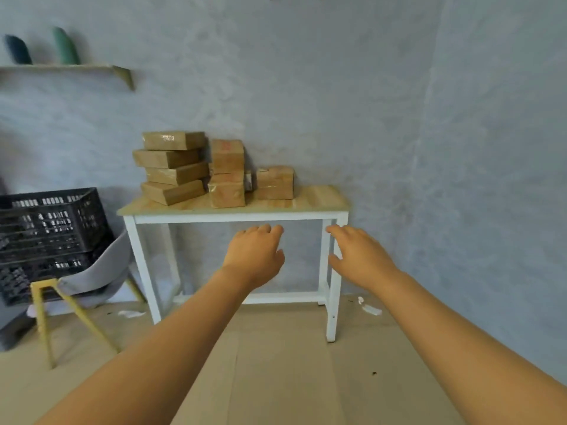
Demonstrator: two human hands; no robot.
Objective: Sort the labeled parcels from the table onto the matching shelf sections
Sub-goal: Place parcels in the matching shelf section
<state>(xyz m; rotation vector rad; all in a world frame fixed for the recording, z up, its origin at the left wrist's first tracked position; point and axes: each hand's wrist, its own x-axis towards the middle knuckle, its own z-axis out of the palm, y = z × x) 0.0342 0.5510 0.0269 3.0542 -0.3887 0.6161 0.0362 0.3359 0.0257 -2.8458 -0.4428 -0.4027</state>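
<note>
Two bare forearms reach forward from the bottom of the frame toward a small wooden tabletop [319,197] on a white frame, set against a grey wall at centre. The left hand [254,256] and the right hand [357,256] hover side by side in front of the white frame, below the tabletop's front edge, palms down; each grip is wide and loose, fingers relaxed, holding nothing. Brown cardboard parcels sit on the tabletop: a stack of four flat parcels [171,167] at its left end, each skewed a little from the one below; just right of it two taller parcels [227,173] stacked one on the other; and a single parcel [274,182] beside those. Their labels are too blurred to read. At the left edge of the frame, black plastic crates [49,228] rest on a grey chair [101,271] with yellow legs. In the upper left, a wall shelf [67,69] carries what look like two dark rounded objects.
</note>
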